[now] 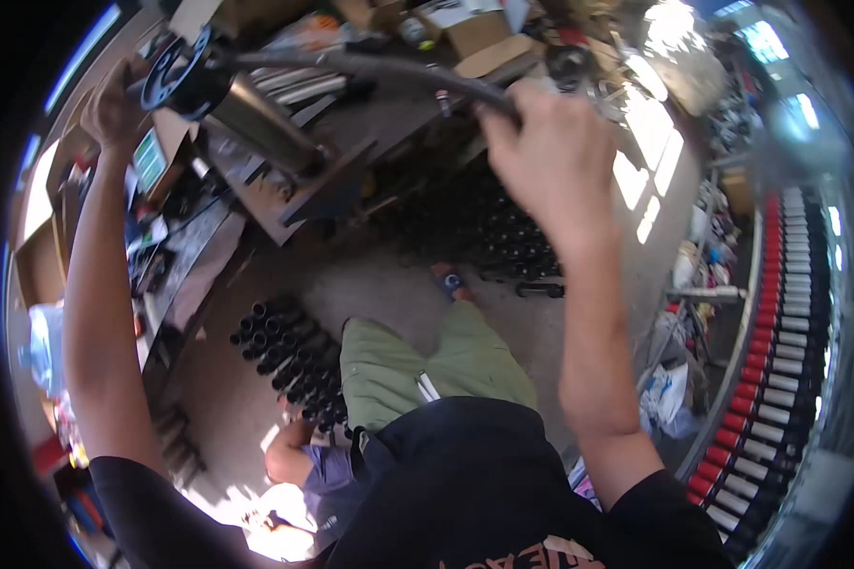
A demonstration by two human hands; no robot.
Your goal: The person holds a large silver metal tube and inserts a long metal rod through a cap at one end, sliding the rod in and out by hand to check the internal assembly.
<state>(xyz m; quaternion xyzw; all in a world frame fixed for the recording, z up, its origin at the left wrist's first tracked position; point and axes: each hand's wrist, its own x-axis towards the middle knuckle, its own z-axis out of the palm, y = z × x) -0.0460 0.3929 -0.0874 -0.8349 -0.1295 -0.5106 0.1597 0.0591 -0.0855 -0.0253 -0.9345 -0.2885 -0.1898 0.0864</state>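
My right hand is wrapped round the end of a long dark bar. The bar runs left across the bench to a round, spoked head with a blue rim. This head sits over the upper end of a shiny metal cylinder, which lies slanted above the bench. My left hand is closed at the far left side of the head, with its fingers partly hidden; what it grips I cannot make out.
Cluttered bench tops lie ahead and left, with an open cardboard box. Black tubes stand on the floor near my legs, beside another seated person. A long rack of red, white and black cylinders lines the right.
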